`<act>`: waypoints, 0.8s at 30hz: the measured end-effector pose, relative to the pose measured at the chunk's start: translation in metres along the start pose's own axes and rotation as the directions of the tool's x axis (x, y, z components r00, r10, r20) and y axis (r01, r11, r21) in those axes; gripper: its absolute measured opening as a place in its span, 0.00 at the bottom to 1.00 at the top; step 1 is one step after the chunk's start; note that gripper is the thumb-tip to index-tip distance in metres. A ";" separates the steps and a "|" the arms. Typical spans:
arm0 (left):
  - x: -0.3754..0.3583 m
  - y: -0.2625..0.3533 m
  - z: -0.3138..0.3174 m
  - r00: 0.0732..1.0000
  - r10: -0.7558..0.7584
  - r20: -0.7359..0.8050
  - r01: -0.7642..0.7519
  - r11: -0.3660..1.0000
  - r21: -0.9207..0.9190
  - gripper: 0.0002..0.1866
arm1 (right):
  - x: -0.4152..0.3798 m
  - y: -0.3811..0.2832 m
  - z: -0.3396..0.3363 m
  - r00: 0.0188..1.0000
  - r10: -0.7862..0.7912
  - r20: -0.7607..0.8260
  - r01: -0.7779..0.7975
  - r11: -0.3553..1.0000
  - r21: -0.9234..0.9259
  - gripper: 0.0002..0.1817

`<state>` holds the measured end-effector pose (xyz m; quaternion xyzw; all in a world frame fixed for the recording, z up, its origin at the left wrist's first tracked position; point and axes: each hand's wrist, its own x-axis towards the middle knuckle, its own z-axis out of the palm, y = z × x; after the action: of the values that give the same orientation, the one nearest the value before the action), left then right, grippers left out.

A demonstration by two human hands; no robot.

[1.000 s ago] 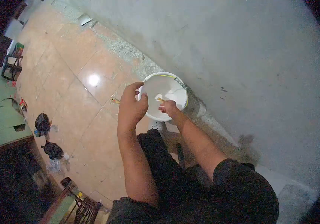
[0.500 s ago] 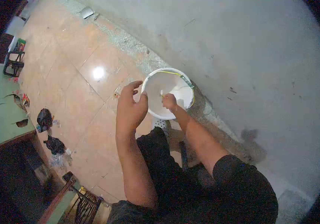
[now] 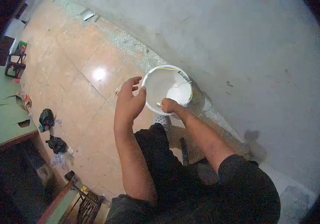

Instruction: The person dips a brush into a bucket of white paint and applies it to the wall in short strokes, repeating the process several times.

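A white round bucket (image 3: 156, 83) stands below me near the wall, with a yellow and green strip along its far rim. Bright white material (image 3: 181, 93) shows inside on the right. My right hand (image 3: 170, 105) is closed over the bucket's near side. A small pale yellowish tip pokes out from its fingers; I cannot tell what the rest of the held thing is. At the bucket's left rim, my left hand (image 3: 132, 95) is open, fingers spread and curved, thumb right beside the rim, nothing in it.
Dusty debris (image 3: 130, 43) lines the foot of the grey wall (image 3: 249, 56). A metal piece (image 3: 86, 14) lies at the far end. Black plastic bags (image 3: 57, 144) rest on the tiled floor (image 3: 92, 130) at left, near a green cabinet (image 3: 8, 108). My shoe (image 3: 161, 119) is just below the bucket.
My right hand has moved toward the bucket's near side, and more of the white material shows. My left hand stays beside the rim. The view has shifted slightly.
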<state>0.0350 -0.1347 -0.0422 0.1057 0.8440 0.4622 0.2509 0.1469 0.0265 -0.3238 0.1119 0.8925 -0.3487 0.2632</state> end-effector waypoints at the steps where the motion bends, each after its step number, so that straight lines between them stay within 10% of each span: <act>1: 0.001 -0.002 0.001 1.000 -0.008 0.016 0.008 1.000 0.002 0.20 | 0.006 0.000 0.004 1.000 -0.030 -0.008 0.030 0.999 -0.018 0.14; 5: 0.001 0.003 0.001 0.998 -0.020 0.056 0.021 0.999 -0.027 0.21 | 0.011 -0.001 -0.003 0.996 0.006 -0.093 0.033 0.907 0.420 0.14; 10: 0.002 -0.001 0.001 0.997 0.026 0.076 -0.023 0.999 -0.047 0.21 | -0.016 -0.006 0.000 0.936 -0.116 -0.332 0.181 0.968 0.172 0.13; 12: -0.001 0.004 -0.002 0.998 0.018 0.064 -0.020 0.999 0.033 0.21 | -0.025 0.000 -0.002 0.998 -0.053 -0.014 0.051 0.995 -0.087 0.14; 18: 0.004 0.004 0.001 0.997 0.049 0.064 -0.050 0.999 0.017 0.21 | -0.021 -0.007 0.006 0.982 0.092 -0.166 -0.059 0.979 0.194 0.13; 20: 0.006 0.007 0.002 0.996 0.062 0.064 -0.063 0.998 0.000 0.21 | -0.015 -0.007 -0.005 0.990 -0.073 -0.123 0.104 0.958 0.266 0.13; 22: 0.007 0.011 0.003 0.995 0.075 0.063 -0.074 0.997 -0.018 0.21 | -0.038 -0.023 -0.018 0.985 0.164 -0.049 -0.096 0.768 0.633 0.11; 24: 0.006 0.015 0.000 0.993 0.120 -0.013 -0.121 0.992 -0.026 0.20 | -0.055 -0.025 -0.023 0.991 0.130 0.014 -0.039 0.191 0.981 0.11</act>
<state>0.0292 -0.1240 -0.0322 0.1505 0.8312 0.4883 0.2192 0.1744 0.0234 -0.2655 0.3144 0.4705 -0.8158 0.1189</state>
